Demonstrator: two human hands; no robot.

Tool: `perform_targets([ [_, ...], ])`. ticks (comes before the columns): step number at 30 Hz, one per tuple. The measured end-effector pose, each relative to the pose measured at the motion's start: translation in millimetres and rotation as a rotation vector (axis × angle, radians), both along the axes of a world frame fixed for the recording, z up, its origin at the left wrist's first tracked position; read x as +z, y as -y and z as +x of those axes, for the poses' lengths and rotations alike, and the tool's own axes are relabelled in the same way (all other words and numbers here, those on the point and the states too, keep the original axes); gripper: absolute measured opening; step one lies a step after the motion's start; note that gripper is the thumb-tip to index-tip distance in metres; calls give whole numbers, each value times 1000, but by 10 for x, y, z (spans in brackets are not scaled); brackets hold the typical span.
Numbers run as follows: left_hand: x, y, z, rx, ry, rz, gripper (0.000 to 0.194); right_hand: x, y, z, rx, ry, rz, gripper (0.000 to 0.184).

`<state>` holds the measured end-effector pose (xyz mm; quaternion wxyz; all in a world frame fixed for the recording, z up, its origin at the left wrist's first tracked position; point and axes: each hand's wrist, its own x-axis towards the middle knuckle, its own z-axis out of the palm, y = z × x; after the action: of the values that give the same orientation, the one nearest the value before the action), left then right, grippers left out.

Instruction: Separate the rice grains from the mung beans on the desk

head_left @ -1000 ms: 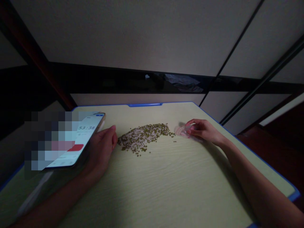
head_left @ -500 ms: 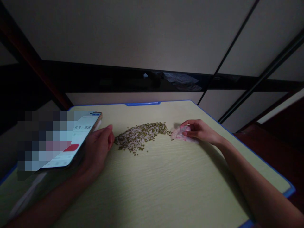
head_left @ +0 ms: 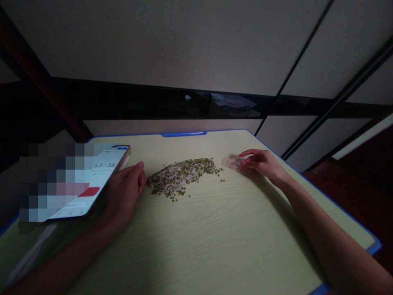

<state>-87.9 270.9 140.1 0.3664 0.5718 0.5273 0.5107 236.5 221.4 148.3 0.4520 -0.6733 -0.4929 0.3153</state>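
A long low pile of green mung beans mixed with whitish grains [head_left: 182, 174] lies across the middle of the table, with a few loose beans around it. My left hand [head_left: 127, 188] rests at the pile's left end, its fingers curled into a loose fist and no object showing in it. Right of the pile, my right hand [head_left: 260, 164] pinches a see-through plastic piece with pinkish marks [head_left: 233, 162] between thumb and fingers. That piece is smeared by motion, so its exact kind is unclear. It is apart from the pile.
Behind my left hand a phone [head_left: 106, 164] leans with a timer on its lit screen, partly blurred out. A white cable [head_left: 33, 254] runs near it. The pale table [head_left: 215, 237] has a blue edge and a blue handle [head_left: 184, 134]. Cabinet panels [head_left: 168, 45] stand behind.
My right hand has moved slightly back and right, taking the plastic piece away from the pile's right end. A few loose beans there are now uncovered. My left hand stays by the pile.
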Motion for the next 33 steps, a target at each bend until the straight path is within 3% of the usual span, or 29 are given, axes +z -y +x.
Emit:
perform_targets([
  [9, -27, -24, -15, -11, -30, 16, 42, -70, -15, -29, 72, -2, -12, 25],
  [12, -11, -19, -12, 3, -16, -1, 42, -40, -3, -56, 118, 22, -7, 30],
  [17, 3, 7, 1, -6, -8, -5, 41, 60, 43, -29, 66, 19, 44, 30],
  [26, 12, 2, 9, -5, 26, -16, 43, 9, 40, -55, 180, -97, -85, 25],
  [33, -5, -4, 6, -11, 40, -5, 41, 22, 38, -60, 120, -96, -102, 22],
])
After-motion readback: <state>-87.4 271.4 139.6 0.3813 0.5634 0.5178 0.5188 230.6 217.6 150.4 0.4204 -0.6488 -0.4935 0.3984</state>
